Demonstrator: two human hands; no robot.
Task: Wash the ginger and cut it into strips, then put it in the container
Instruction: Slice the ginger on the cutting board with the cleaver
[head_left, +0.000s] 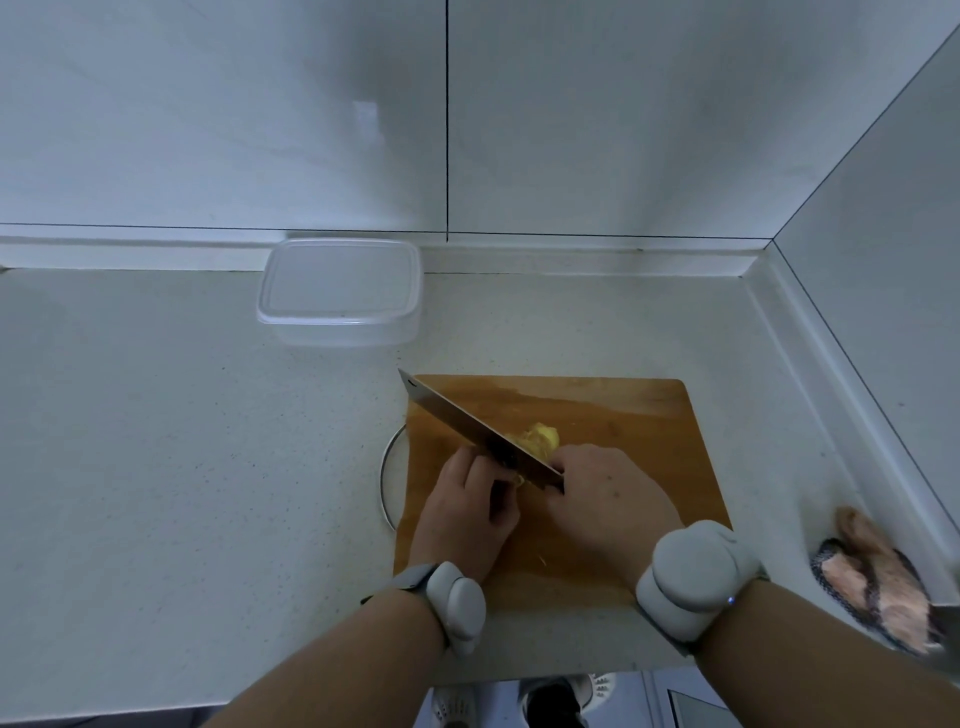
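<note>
Now both hands work over a wooden cutting board (623, 415) lying on the pale speckled surface (182, 467). Right hand (608, 499) grips the handle of a cleaver (457, 418), fingers curled round it; handle itself mostly hidden under the hand. Blade runs diagonally up-left, tip reaching past the board's back-left corner, edge down on the ginger (537, 439). Ginger is a yellow peeled lump near the board's middle, just right of the blade, with a small bit showing between the 2 hands. Left hand (467, 514) sits on the blade's left side, fingers curled under with knuckles near the blade; cannot tell whether they pinch ginger or just rest. A few thin yellow shreds lie on the board near the left wrist.

Clear plastic container (340, 291), lid on, stands at the back of the surface against the wall, well apart from the board. Round metal ring (387, 473) pokes out from under the board's left edge. Pink-and-grey cloth (878, 577) lies at the right edge. Both wrists wear grey bands (691, 582).
</note>
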